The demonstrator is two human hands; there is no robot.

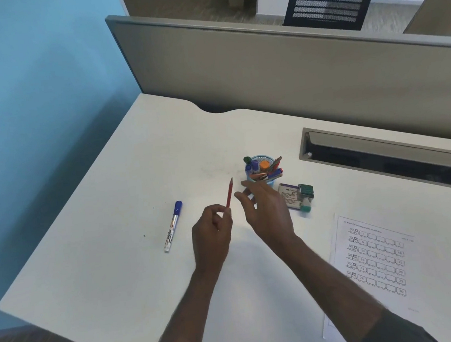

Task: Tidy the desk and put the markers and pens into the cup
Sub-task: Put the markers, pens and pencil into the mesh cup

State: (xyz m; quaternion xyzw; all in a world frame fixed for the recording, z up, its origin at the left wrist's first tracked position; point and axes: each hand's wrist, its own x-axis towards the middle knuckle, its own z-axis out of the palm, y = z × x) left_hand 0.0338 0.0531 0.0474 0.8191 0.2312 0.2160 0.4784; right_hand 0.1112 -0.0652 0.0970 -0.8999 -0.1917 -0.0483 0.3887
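two hands: left hand (211, 233) pinches red pencil (229, 192), right hand (266, 211) spread empty beside cup (266, 172).

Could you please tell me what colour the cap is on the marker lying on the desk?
The marker has a blue cap, seen clearly in the head view.

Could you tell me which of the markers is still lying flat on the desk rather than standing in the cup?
The blue-capped marker, alone on the desk left of the left hand; the others stand in the blue cup.
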